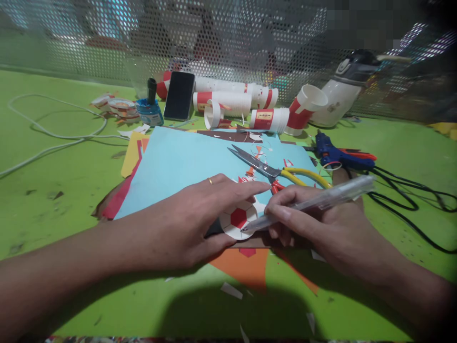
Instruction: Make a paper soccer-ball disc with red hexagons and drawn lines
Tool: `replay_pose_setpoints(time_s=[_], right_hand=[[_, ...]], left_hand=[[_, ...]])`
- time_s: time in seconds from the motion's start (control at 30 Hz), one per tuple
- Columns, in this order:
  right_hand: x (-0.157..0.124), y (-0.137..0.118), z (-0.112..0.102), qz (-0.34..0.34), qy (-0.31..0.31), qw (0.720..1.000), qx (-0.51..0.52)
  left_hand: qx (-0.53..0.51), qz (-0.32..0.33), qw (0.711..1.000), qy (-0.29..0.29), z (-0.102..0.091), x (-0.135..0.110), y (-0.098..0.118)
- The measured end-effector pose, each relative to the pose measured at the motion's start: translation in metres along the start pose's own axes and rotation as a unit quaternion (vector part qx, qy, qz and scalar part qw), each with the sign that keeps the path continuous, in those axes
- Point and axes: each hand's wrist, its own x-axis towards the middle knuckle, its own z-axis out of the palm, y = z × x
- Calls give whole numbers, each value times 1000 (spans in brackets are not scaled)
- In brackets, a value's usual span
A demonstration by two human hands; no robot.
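Observation:
A round white paper disc (227, 224) with a red hexagon in its middle and thin dark lines running outward lies in front of me, drawn like a football. My left hand (194, 216) grips it, thumb at the lower edge and fingers over the upper edge. Pinched in my right hand (314, 216) is a clear-barrelled pen (332, 193), its tip touching the disc below the hexagon. Just beyond my hands, scissors (266, 166) with yellow and red handles rest on light blue paper (178, 162) among small orange and red scraps.
A blue glue gun (335, 152) with a black cord lies at right. Behind stand a phone (179, 95), a blue ink bottle (149, 112), paper cups (269, 119) and a white water bottle (339, 95). A white cable (53, 147) loops at left; a perforated metal screen (228, 43) borders the back.

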Motion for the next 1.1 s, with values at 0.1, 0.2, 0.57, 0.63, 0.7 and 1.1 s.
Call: replay_pose_setpoints(time_s=[0.1, 0.2, 0.57, 0.63, 0.7, 1.1], right_hand=[[1, -1, 1, 3, 0, 1000, -5], [2, 0, 0, 3, -1, 1000, -7], [-1, 0, 1, 9, -7, 1000, -17], [-1, -1, 1, 13, -8, 1000, -14], [-1, -1, 1, 15, -12, 1000, -10], [0, 0, 2, -21, 13, 999, -24]], left_hand=[[-4, 4, 1000, 2, 0, 0, 0], [-3, 7, 1000, 1, 0, 0, -1], [5, 18, 1000, 9, 2, 0, -3], [2, 17, 1000, 9, 2, 0, -3], [-1, 17, 1000, 7, 1, 0, -3], [-4, 15, 1000, 7, 1, -1, -3]])
